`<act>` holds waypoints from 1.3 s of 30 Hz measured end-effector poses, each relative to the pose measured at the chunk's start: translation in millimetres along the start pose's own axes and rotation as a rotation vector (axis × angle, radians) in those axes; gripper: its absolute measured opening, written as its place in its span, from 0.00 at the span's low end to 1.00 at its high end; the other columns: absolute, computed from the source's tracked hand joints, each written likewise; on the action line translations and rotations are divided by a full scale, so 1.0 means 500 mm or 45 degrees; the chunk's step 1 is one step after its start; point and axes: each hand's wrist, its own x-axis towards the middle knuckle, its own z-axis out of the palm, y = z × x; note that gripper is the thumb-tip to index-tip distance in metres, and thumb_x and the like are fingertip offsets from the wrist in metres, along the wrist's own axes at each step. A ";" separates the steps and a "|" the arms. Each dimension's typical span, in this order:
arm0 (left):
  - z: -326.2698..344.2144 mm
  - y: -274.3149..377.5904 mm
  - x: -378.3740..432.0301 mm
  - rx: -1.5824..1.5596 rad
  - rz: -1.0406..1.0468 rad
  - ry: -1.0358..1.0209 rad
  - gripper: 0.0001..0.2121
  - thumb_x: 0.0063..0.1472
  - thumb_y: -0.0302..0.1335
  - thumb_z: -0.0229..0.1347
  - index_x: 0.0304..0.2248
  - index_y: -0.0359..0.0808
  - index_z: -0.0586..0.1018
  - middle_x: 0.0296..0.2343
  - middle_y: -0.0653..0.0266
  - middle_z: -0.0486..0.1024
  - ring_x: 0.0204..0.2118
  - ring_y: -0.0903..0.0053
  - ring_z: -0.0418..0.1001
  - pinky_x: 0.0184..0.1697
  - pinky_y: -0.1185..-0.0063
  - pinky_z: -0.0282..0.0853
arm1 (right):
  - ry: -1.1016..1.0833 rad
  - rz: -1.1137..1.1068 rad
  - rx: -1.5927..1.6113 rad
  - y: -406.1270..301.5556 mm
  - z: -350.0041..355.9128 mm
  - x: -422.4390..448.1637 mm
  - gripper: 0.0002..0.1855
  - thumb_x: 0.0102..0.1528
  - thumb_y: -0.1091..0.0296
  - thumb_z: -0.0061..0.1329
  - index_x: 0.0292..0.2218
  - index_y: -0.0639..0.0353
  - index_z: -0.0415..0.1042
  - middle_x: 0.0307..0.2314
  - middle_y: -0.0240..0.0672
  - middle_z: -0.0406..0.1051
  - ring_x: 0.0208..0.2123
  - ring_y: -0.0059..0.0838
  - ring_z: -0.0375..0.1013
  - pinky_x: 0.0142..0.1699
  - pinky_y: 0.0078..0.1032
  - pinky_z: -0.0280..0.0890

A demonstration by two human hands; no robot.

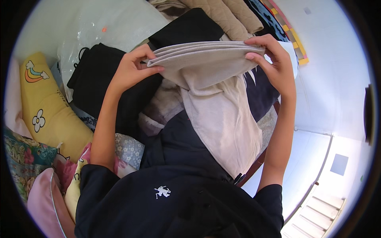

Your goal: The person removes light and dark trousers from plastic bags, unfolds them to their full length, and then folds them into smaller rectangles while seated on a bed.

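A light beige cloth garment (220, 110) hangs between my two hands, its upper part gathered in several flat layers. My left hand (134, 65) pinches the left end of these layers between thumb and fingers. At the right end, my right hand (272, 59) grips the same layers in the same way. The lower part of the garment drapes down over my dark-clothed lap. Just beyond the layers lies a folded black cloth (187, 28), and a black garment with a cord loop (101, 74) lies beside my left hand.
A clear plastic bag (119, 20) and quilted tan fabric (220, 15) lie at the far side. On the left are a yellow cushion (50, 101), a pink cushion (47, 199) and floral fabric (26, 160). Dark navy cloth (262, 92) lies behind the garment, near my right forearm.
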 end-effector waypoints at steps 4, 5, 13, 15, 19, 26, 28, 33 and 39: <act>0.018 0.056 0.009 -0.041 0.263 -0.071 0.11 0.49 0.12 0.61 0.30 0.32 0.73 0.30 0.69 0.65 0.36 0.81 0.67 0.39 0.84 0.66 | 0.188 0.134 0.235 -0.042 -0.043 -0.026 0.16 0.52 0.71 0.57 0.42 0.62 0.72 0.32 0.24 0.70 0.33 0.15 0.67 0.39 0.15 0.62; 0.027 0.071 0.011 -0.126 0.205 0.019 0.11 0.49 0.12 0.61 0.31 0.31 0.73 0.31 0.68 0.67 0.36 0.81 0.69 0.38 0.84 0.67 | 0.188 0.119 0.165 -0.046 -0.059 -0.031 0.15 0.52 0.71 0.57 0.42 0.62 0.72 0.31 0.24 0.70 0.33 0.14 0.67 0.39 0.15 0.61; 0.050 0.228 0.030 -0.087 -0.262 -0.097 0.24 0.53 0.24 0.62 0.50 0.28 0.72 0.39 0.59 0.77 0.37 0.82 0.75 0.38 0.85 0.70 | 0.305 -0.041 0.037 -0.090 -0.129 -0.031 0.12 0.55 0.70 0.54 0.41 0.58 0.71 0.34 0.29 0.72 0.37 0.20 0.70 0.44 0.19 0.64; 0.041 0.255 0.020 -0.028 -0.149 -0.028 0.22 0.52 0.23 0.62 0.48 0.27 0.74 0.37 0.60 0.78 0.37 0.81 0.75 0.39 0.84 0.70 | 0.401 0.052 0.087 -0.109 -0.129 -0.024 0.18 0.52 0.77 0.54 0.45 0.64 0.69 0.36 0.33 0.73 0.37 0.20 0.72 0.46 0.18 0.67; -0.007 0.225 0.072 0.218 -0.394 0.083 0.18 0.52 0.31 0.64 0.40 0.28 0.78 0.33 0.64 0.78 0.35 0.82 0.74 0.40 0.84 0.69 | 0.484 -0.057 0.330 -0.080 -0.086 0.048 0.12 0.52 0.74 0.57 0.39 0.62 0.73 0.32 0.29 0.73 0.34 0.16 0.71 0.41 0.15 0.65; -0.030 0.115 0.088 0.104 -0.509 0.147 0.11 0.56 0.31 0.62 0.35 0.33 0.79 0.29 0.70 0.77 0.30 0.86 0.74 0.36 0.85 0.70 | 0.517 0.002 0.252 0.119 0.060 0.165 0.13 0.50 0.69 0.59 0.39 0.57 0.73 0.27 0.29 0.72 0.29 0.18 0.68 0.37 0.18 0.65; -0.041 0.095 0.094 0.046 -0.510 0.163 0.10 0.57 0.31 0.62 0.34 0.34 0.79 0.29 0.70 0.77 0.30 0.86 0.74 0.36 0.85 0.70 | 0.570 -0.008 0.269 0.151 0.080 0.180 0.13 0.50 0.69 0.59 0.38 0.57 0.73 0.26 0.30 0.72 0.29 0.19 0.68 0.37 0.19 0.65; -0.068 0.010 0.128 -0.004 -0.525 0.293 0.09 0.58 0.31 0.61 0.33 0.35 0.78 0.29 0.70 0.77 0.30 0.86 0.74 0.36 0.85 0.70 | 0.637 0.000 0.157 0.231 0.160 0.262 0.13 0.50 0.67 0.59 0.37 0.58 0.73 0.28 0.33 0.72 0.30 0.24 0.69 0.37 0.23 0.64; -0.074 -0.095 0.137 0.003 -0.754 0.390 0.14 0.54 0.31 0.64 0.34 0.29 0.77 0.26 0.66 0.76 0.27 0.83 0.73 0.35 0.84 0.72 | 0.408 0.173 0.232 0.355 0.287 0.277 0.13 0.49 0.62 0.58 0.36 0.54 0.73 0.30 0.37 0.73 0.34 0.34 0.70 0.41 0.31 0.64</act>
